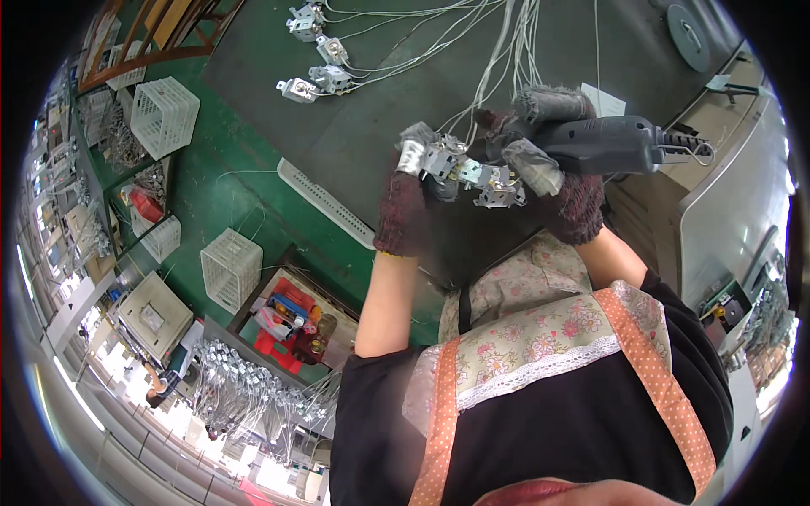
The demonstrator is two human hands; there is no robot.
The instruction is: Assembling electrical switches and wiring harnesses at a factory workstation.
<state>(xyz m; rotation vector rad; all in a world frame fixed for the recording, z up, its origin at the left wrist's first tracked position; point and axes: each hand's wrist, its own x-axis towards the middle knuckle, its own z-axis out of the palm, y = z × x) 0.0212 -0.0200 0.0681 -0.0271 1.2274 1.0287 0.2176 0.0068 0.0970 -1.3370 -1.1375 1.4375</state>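
My left hand (402,198), in a dark maroon knit glove with grey tape round the fingers, is closed on a cluster of small metal lamp sockets (472,171). Thin white wires (498,63) run from these up to the far edge of the dark worktable (354,126). In my right hand (567,181), gloved and taped likewise, is a black electric screwdriver (603,145). It lies sideways with its front end toward the sockets; its tip is hidden behind fingers and metal parts. Farther left on the table rest several more wired sockets (332,52).
A round grey lid-like disc (689,38) sits at the far right. White plastic crates (232,268) stand on the green floor to the left, beside an open drawer (291,325) of red and blue items. Bundles of wired sockets (240,388) hang behind it. A pale panel (734,198) rises at right.
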